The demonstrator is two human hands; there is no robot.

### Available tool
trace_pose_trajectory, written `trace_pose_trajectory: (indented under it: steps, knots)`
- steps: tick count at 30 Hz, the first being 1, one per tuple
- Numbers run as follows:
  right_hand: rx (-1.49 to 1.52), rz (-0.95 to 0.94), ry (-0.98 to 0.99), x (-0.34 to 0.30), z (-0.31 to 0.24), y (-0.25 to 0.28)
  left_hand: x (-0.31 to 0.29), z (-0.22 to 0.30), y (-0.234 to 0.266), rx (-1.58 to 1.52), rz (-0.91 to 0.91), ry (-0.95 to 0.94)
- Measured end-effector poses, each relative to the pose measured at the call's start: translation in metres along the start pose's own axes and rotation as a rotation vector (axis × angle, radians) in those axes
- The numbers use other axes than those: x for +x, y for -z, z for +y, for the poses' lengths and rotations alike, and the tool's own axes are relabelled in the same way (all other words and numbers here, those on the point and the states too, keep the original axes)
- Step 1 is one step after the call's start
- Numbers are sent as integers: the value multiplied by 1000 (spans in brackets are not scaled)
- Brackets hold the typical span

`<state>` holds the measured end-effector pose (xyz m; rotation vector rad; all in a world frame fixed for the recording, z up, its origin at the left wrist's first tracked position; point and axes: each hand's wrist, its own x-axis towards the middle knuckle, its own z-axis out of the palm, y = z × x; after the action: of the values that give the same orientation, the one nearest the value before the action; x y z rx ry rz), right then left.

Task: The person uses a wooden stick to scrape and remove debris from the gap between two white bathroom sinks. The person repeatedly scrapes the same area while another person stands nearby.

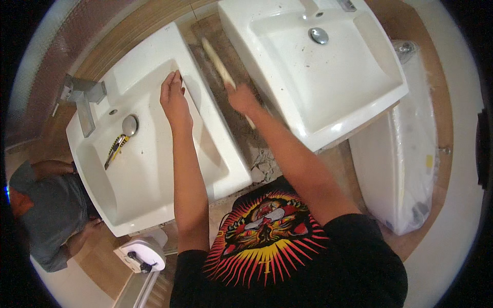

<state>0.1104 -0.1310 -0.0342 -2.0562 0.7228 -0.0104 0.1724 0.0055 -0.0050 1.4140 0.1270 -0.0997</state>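
My right hand [241,99] is closed around a long, pale stick that looks like wood [218,62]. The stick slants over the gap between two white washbasins, and a short end of it shows below my fist. Over the inner side wall of the left washbasin [149,169], my left hand [175,100] has its fingers stretched out, slightly bent, with nothing visible in them. Whether it touches the basin I cannot tell. A yellow and black utility knife [117,150] lies in that basin beside the round metal drain plug [130,124].
The right washbasin [328,77] has specks of debris in it. Broken bits [264,167] lie in the dusty gap [226,105]. A plastic-wrapped white fixture [405,154] stands at right. At far left is another person [54,210], near a small white basin [146,254].
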Motion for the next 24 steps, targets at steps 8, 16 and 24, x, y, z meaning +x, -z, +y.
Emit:
trace_pose_trajectory:
  steps: [8, 16, 24]
  knots:
    - [31, -63, 82, 8, -37, 19, -5, 4, -2, -17, -2, 30]
    - [-52, 83, 3, 16, 4, -13, -1, 3, 0, -96, -24, 57]
    - [52, 128, 186, 44, -53, 23, -3, 4, 0, -54, -21, 61]
